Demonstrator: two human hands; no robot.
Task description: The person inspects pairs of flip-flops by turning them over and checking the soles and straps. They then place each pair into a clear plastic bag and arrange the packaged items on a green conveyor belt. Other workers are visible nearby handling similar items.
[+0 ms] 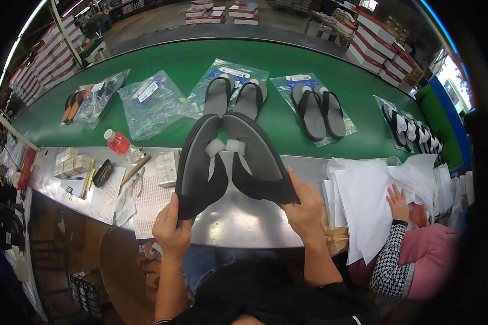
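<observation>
Over the near desk [244, 225], my left grip [171, 226] and right grip [303, 210] each clamp 1 sandal [194, 162], underside hidden.

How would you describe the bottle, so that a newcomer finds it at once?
Start from the silvery metal table along the near side of the green surface. Toward its left end, just beyond a small black object, is the bottle. A red label and white cap set it apart.

Black-grey sandals [192, 157]: held up, splayed, far ends close together.
</observation>
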